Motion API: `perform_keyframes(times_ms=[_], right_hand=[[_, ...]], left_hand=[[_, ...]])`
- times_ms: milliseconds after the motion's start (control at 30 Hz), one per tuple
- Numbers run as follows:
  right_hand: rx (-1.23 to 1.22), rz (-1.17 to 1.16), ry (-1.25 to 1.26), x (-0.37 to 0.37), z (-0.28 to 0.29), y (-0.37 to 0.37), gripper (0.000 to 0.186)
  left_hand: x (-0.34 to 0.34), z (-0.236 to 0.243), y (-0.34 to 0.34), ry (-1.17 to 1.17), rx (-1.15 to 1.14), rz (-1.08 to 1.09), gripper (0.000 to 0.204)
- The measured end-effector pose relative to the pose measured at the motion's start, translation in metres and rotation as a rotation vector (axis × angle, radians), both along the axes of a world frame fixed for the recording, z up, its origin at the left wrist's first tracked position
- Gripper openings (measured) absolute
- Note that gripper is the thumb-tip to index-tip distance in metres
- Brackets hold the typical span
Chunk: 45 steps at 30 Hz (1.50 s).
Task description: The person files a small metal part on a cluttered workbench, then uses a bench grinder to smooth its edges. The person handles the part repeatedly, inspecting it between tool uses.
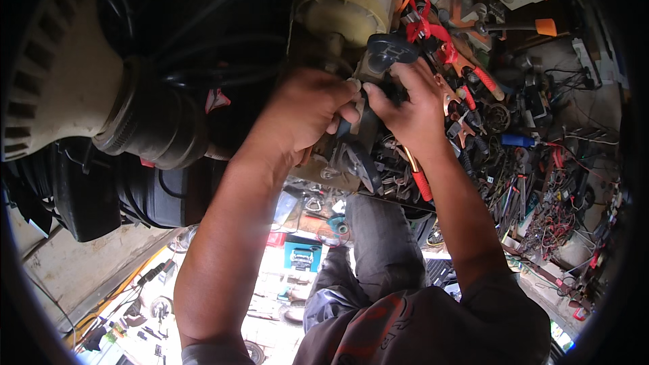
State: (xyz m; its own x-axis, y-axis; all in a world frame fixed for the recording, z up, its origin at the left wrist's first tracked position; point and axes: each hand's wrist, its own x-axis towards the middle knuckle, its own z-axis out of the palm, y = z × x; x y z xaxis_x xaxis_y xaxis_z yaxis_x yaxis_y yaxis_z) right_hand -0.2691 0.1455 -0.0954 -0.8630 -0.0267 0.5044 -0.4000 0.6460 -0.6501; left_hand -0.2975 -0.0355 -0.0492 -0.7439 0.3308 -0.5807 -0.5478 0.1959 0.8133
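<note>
In the upper middle, my left hand (318, 105) is closed, with thumb and index finger pinching a small pale piece (355, 85) against a metal fixture (358, 125). My right hand (409, 105) curls round the fixture's right side, thumb close to that piece and fingers by a black plastic knob (389, 51), partly hidden. A black oval part (359, 165) hangs on the fixture below both hands. Above them is a yellowed translucent plastic container (341, 0) on a short neck.
At left are a large beige vented housing (57, 88) and black bags or cases (88, 196). The right holds jumbled tools, red-handled clamps (466, 94), an orange-handled tool (541, 27) and tangled wires (561, 223). My legs (378, 243) show below, with scattered parts beyond.
</note>
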Motion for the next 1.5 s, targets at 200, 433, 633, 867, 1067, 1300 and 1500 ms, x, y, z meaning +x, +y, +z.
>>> perform_keyframes(times_ms=[200,433,633,867,1067,1300,1500], right_hand=[[0.024,0.004,0.037,-0.001,0.000,0.002,0.041],[0.019,0.035,0.064,-0.004,0.001,0.005,0.042],[0.016,0.045,0.042,-0.004,0.001,0.006,0.044],[0.010,0.056,0.016,-0.003,0.002,0.009,0.044],[-0.010,0.060,-0.010,-0.003,0.000,0.009,0.045],[-0.026,0.052,-0.064,-0.006,0.052,0.019,0.043],[0.288,0.102,0.040,-0.024,0.081,0.010,0.025]], left_hand=[[0.000,0.008,0.002,-0.032,0.035,-0.012,0.025],[0.002,0.010,0.002,-0.028,0.038,0.012,0.022],[0.002,0.012,0.003,-0.028,0.038,0.027,0.022],[0.003,0.009,0.003,-0.035,0.039,0.039,0.021],[0.002,0.009,0.003,-0.043,0.047,0.038,0.021],[0.003,0.012,0.003,-0.034,0.036,0.050,0.021],[0.003,0.012,0.004,-0.037,0.042,0.045,0.020]])
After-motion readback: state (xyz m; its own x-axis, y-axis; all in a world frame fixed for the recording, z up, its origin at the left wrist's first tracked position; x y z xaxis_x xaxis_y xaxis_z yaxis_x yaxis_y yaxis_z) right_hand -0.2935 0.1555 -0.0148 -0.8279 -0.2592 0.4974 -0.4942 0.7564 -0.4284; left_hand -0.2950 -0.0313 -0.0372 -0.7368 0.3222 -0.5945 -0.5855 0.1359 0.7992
